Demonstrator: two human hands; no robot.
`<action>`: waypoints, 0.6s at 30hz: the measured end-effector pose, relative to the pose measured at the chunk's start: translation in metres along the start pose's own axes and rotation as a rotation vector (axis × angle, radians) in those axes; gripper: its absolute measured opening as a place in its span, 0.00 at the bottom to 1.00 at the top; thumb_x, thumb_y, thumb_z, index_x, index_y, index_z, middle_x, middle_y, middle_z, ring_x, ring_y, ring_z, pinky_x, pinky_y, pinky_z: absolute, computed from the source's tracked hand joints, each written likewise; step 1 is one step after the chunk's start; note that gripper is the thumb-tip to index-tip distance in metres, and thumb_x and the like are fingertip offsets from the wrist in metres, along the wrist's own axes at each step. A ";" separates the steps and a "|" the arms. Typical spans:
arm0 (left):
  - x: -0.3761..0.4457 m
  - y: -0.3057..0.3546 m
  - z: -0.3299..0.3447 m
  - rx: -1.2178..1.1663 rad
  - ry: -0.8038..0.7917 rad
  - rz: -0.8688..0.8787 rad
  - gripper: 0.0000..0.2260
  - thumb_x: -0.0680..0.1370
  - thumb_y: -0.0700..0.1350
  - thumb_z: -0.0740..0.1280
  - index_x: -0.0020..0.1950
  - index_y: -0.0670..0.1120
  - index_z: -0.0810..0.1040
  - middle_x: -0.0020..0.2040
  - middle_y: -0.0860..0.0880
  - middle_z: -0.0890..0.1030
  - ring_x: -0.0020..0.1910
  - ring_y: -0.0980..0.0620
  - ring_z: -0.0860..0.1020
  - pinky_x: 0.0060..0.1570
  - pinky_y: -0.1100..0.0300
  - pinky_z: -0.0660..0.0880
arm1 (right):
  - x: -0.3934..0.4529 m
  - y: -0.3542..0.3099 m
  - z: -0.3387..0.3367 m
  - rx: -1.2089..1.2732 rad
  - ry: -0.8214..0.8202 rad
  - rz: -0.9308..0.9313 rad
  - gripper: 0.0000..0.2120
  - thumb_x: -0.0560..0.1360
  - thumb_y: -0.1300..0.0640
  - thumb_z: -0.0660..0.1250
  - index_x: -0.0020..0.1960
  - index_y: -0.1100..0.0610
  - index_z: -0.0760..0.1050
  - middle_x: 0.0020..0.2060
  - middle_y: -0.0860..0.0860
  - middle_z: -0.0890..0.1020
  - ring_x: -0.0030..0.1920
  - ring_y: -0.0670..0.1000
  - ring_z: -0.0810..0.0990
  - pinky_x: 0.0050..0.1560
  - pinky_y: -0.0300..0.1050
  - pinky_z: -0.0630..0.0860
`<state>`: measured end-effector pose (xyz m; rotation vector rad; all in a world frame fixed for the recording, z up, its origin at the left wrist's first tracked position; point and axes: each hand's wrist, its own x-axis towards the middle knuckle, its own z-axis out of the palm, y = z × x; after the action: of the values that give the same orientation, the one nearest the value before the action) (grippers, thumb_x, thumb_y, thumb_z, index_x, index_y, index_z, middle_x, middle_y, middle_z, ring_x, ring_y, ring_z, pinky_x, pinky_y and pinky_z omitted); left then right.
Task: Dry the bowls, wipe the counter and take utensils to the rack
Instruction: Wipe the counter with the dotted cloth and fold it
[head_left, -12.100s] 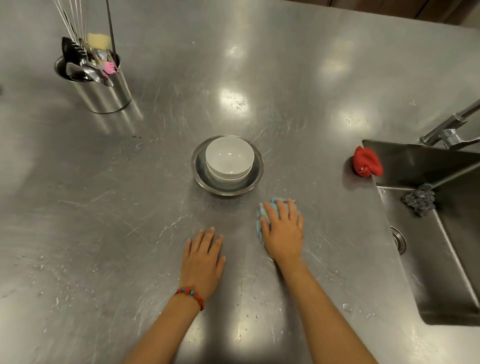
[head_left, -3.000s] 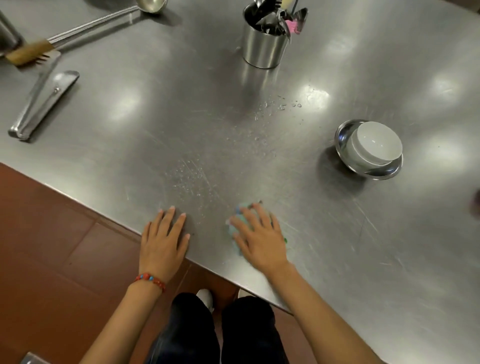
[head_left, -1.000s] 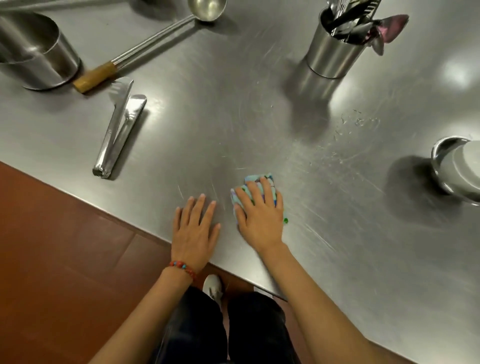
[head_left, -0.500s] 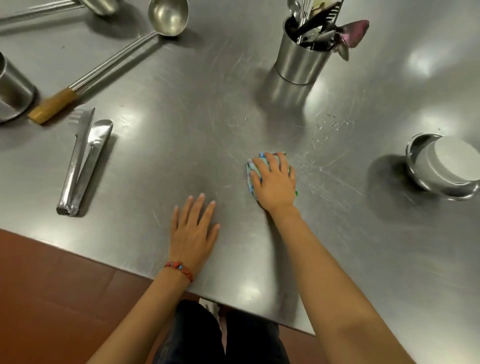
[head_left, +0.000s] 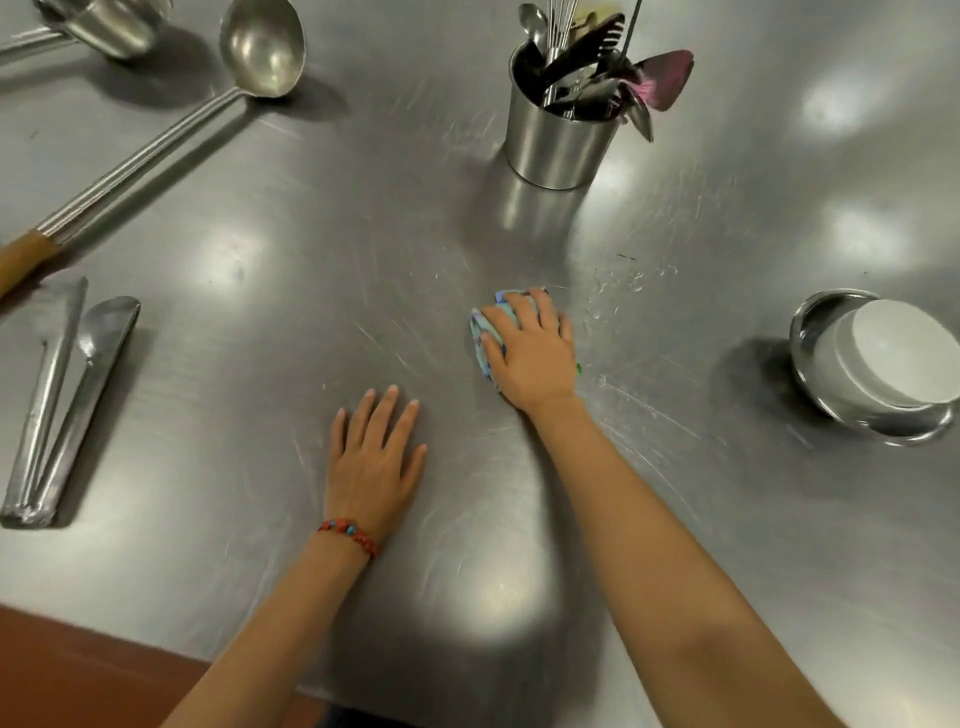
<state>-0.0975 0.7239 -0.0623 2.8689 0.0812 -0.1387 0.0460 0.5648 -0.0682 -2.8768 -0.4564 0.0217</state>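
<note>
My left hand (head_left: 376, 457) lies flat, fingers straight, on the steel counter (head_left: 260, 291). Just beyond, my right hand (head_left: 530, 351) presses a blue cloth (head_left: 485, 332) onto it, fingers slightly curled. To the right, a white bowl (head_left: 891, 358) sits inside a steel bowl (head_left: 810, 332). Farthest, a steel canister (head_left: 553, 148) holds utensils (head_left: 587, 78). No writing shows.

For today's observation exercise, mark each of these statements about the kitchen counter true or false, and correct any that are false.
1. The right hand presses a cloth on the counter. True.
2. The left hand holds the ladle. False: it lies flat on the counter, away from the ladle.
3. A white bowl sits inside a steel bowl. True.
4. The utensil cup lies on its side. False: it stands upright.
5. Tongs lie near the left edge. True.
</note>
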 end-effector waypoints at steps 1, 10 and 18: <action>0.000 -0.001 0.001 0.000 0.006 -0.003 0.23 0.75 0.51 0.54 0.63 0.41 0.75 0.64 0.38 0.75 0.63 0.36 0.72 0.61 0.37 0.66 | -0.002 -0.006 0.002 -0.009 0.028 0.028 0.16 0.77 0.47 0.56 0.63 0.45 0.72 0.68 0.48 0.71 0.72 0.55 0.60 0.67 0.55 0.58; 0.002 -0.001 0.002 -0.001 0.002 0.002 0.24 0.76 0.53 0.53 0.64 0.40 0.74 0.65 0.37 0.74 0.65 0.36 0.71 0.63 0.38 0.64 | -0.006 0.047 -0.007 -0.028 -0.094 -0.337 0.17 0.78 0.47 0.57 0.65 0.45 0.71 0.68 0.49 0.71 0.72 0.55 0.63 0.66 0.55 0.65; 0.011 0.013 -0.005 -0.060 0.035 -0.002 0.23 0.76 0.52 0.53 0.63 0.40 0.74 0.65 0.37 0.74 0.64 0.35 0.71 0.62 0.37 0.64 | -0.020 0.042 -0.005 -0.034 0.048 -0.082 0.17 0.77 0.48 0.59 0.65 0.47 0.72 0.67 0.51 0.73 0.72 0.57 0.63 0.67 0.58 0.62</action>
<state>-0.0854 0.7129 -0.0548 2.8118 0.0936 -0.0854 0.0398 0.5189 -0.0728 -2.8816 -0.5706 -0.0686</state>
